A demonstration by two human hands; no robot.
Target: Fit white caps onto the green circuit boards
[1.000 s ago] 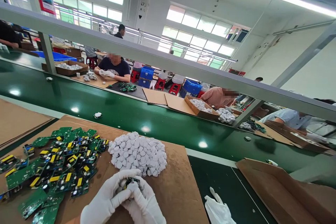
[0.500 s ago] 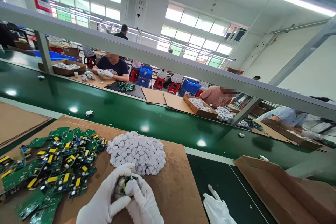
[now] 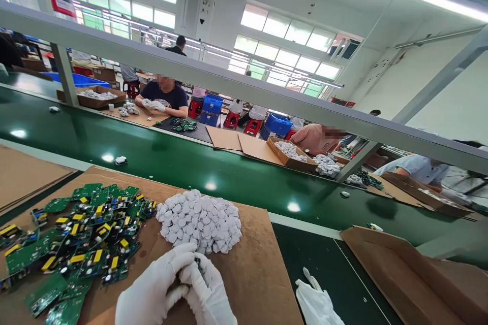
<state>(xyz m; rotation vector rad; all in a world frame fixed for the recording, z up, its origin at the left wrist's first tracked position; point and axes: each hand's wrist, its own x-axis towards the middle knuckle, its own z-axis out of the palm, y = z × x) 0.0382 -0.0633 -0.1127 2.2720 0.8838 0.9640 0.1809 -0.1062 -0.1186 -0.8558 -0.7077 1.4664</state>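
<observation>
Both of my hands wear white gloves and meet at the bottom centre, over a sheet of cardboard (image 3: pixel 263 274). My left hand (image 3: pixel 154 284) has its fingers curled around a small part that is mostly hidden. My right hand (image 3: pixel 208 284) closes on the same part from the other side; only a dark bit shows between the fingertips. Just beyond them lies a heap of white round pieces (image 3: pixel 200 218). Left of the hands, green circuit boards (image 3: pixel 87 233) with yellow components are piled on the cardboard.
Behind the cardboard runs a green conveyor belt (image 3: pixel 229 177) carrying a small white-topped part (image 3: pixel 121 160). At right are a white glove (image 3: pixel 316 302) and an open cardboard box (image 3: pixel 412 274). A metal beam (image 3: pixel 229 86) crosses above. Several people sit across the belt.
My fingers have closed further over the small part, which showed green and yellow before and is now nearly covered. The parts on the belt have shifted slightly left.
</observation>
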